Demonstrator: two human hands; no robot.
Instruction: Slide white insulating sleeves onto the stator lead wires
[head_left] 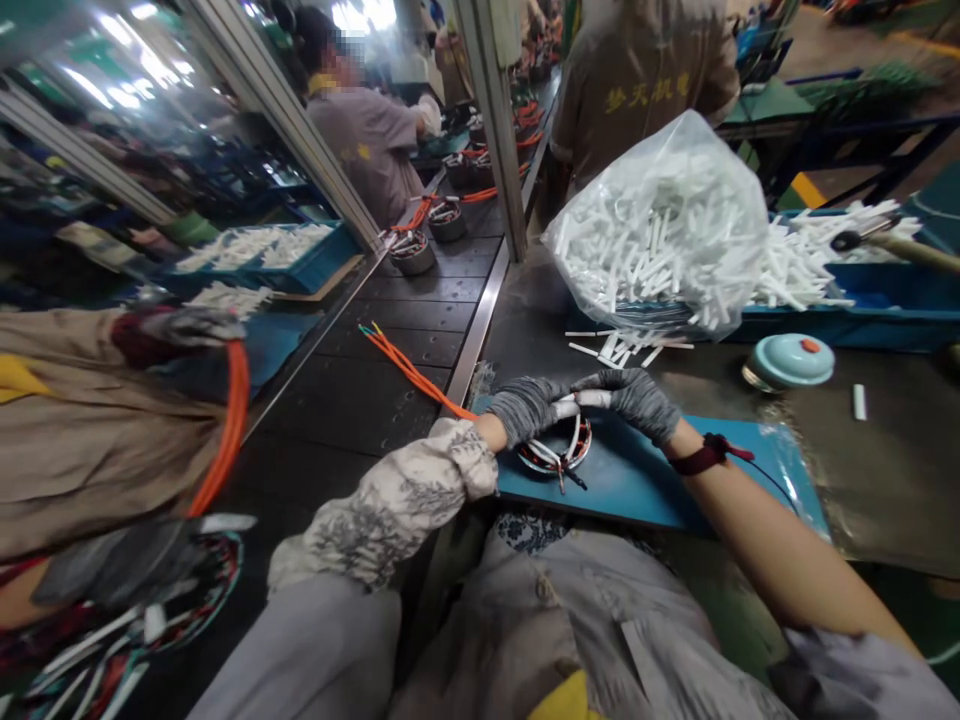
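Tubing (pixel 592 399), white and slim, caught right now between 2 gray-gloved hands! The left hand (pixel 525 410) has its fingers clamped on one end, the right hand (pixel 636 398) has its own clamped on the other, and the fingertips almost meet. All of it happens over the left end of the blue board (pixel 660 480), and that board is our landmark. Just under the hands, on that same end, sits the wound ring (pixel 536 461), white sleeved leads looping up from it and dark lead ends poking toward the wearer. Orange wires (pixel 416 380) run out past the board's left edge, over the black conveyor (pixel 337 400), tips splayed.

Beyond the board, on the desk (pixel 892 470), look at that bulging clear bag (pixel 660 230), packed with white tubes! Loose tubes (pixel 619 350) lie scattered between bag and board. Off the board's far right corner: a pale blue round container (pixel 791 360) with an orange spot on top, then 1 lone tube (pixel 859 402). Well left of the board, across the conveyor, a co-worker's gloved hand (pixel 191 325) grips another orange bundle (pixel 225 440).
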